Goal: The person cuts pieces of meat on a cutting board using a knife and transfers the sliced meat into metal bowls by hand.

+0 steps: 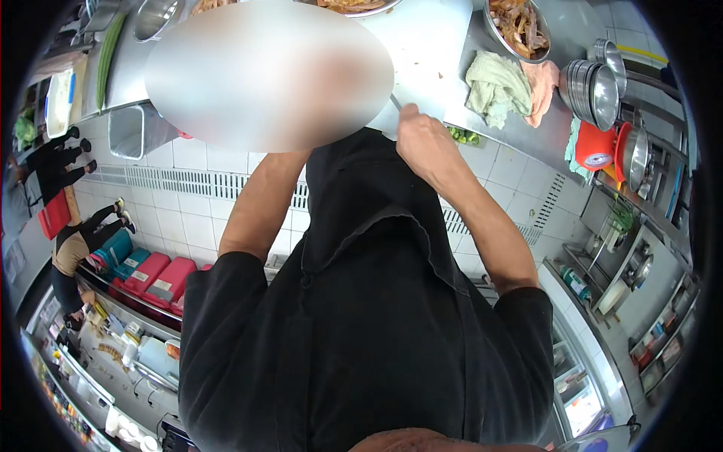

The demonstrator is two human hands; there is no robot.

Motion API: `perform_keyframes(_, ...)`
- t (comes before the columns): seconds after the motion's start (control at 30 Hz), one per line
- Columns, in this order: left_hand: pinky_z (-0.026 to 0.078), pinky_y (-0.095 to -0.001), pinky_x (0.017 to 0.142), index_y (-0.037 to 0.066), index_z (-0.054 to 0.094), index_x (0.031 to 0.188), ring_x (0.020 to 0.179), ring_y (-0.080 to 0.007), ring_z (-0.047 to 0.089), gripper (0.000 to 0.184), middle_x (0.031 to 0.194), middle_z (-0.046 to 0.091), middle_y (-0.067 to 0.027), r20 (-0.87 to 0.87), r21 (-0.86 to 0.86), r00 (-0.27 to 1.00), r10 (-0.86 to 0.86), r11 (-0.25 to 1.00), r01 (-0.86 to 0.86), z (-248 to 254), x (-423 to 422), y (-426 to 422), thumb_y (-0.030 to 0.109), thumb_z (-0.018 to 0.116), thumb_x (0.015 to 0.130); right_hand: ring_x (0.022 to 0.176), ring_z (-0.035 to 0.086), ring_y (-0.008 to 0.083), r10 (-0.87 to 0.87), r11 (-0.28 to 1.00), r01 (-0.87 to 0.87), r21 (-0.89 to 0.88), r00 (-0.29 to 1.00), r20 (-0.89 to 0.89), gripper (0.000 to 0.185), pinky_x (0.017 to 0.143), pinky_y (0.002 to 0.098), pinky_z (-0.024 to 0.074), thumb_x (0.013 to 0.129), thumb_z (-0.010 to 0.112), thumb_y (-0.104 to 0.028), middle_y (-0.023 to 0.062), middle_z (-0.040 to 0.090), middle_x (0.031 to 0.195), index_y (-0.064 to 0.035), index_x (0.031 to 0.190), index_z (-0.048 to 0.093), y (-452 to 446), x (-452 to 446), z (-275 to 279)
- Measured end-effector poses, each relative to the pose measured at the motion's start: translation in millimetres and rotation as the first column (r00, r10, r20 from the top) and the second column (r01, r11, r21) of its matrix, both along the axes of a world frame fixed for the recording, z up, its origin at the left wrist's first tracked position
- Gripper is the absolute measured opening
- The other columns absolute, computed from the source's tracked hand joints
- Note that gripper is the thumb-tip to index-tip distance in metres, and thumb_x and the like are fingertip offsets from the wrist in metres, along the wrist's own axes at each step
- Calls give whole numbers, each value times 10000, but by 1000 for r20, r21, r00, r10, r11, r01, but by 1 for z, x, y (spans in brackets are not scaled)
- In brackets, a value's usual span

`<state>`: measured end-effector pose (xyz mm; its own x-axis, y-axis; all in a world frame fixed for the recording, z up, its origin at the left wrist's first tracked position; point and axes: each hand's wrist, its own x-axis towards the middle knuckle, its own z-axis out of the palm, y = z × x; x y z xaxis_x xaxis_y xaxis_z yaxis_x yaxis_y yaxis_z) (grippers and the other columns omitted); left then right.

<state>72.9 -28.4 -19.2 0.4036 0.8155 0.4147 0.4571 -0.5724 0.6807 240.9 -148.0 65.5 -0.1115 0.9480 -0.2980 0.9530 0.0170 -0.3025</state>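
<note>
My right hand (427, 142) is closed at the near edge of a white cutting board (433, 38). A strip of grey metal blade shows beside its fingers, so it appears to grip a knife (395, 101), mostly hidden. My left forearm (265, 197) reaches up into a large blurred patch, which covers my left hand and whatever it touches. Small brown scraps lie on the board. At its far edge stands a dish (369, 10) of brown food pieces. Just beyond my right hand, chopped green vegetables (463, 136) show below the counter edge.
A metal bowl (547, 47) of brown, meat-like pieces stands at the right. Nearby lie a green cloth (497, 84) and a pink cloth (540, 87). Stacked metal bowls (595, 90) sit farther right. A long green vegetable (110, 64) lies left. Other people stand at the far left.
</note>
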Motion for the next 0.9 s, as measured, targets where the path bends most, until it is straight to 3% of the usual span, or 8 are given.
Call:
perform_keyframes(0.13, 534, -400, 838, 40, 716, 900, 932, -313, 628, 96, 977, 700, -94, 18, -12, 1000, 20, 1000, -20, -2, -3, -1, 0, 707, 813, 675, 715, 437, -13, 996, 17, 87, 999, -47, 56, 625, 471, 593, 862, 540, 14, 289, 661, 679, 67, 866, 555, 15, 1, -22)
perform_keyframes(0.23, 531, -401, 839, 33, 710, 906, 929, -319, 625, 93, 966, 697, -101, 10, 34, 1000, 29, 999, -29, -1, 1, -1, -4, 699, 821, 692, 699, 476, -72, 997, 75, 33, 994, -83, 75, 653, 526, 575, 864, 516, 21, 310, 647, 678, 86, 896, 533, 14, 4, -9)
perform_keyframes(0.43, 526, -406, 833, 23, 698, 911, 914, -331, 618, 97, 950, 692, -114, -22, 57, 999, 30, 998, -28, 1, -2, -3, -16, 692, 823, 698, 715, 451, -6, 998, 7, -60, 1000, 5, 72, 662, 496, 591, 865, 529, 15, 299, 657, 679, 81, 874, 556, 4, -1, 25)
perform_keyframes(0.57, 531, -405, 831, 21, 699, 895, 910, -330, 623, 90, 942, 697, -115, -16, 44, 999, 42, 998, -42, -2, -3, 0, -22, 692, 817, 703, 724, 434, 7, 1000, -7, 6, 1000, -23, 88, 652, 482, 598, 871, 530, 4, 290, 669, 694, 86, 873, 562, 10, -5, -9)
perform_keyframes(0.9, 539, -403, 850, 32, 713, 892, 940, -318, 650, 69, 971, 722, -108, -82, 47, 995, 52, 998, -48, 1, -5, 4, 10, 709, 826, 713, 732, 419, 20, 989, -17, 149, 1000, -19, 106, 625, 483, 594, 869, 530, 3, 282, 687, 734, 92, 891, 583, 25, -14, -24)
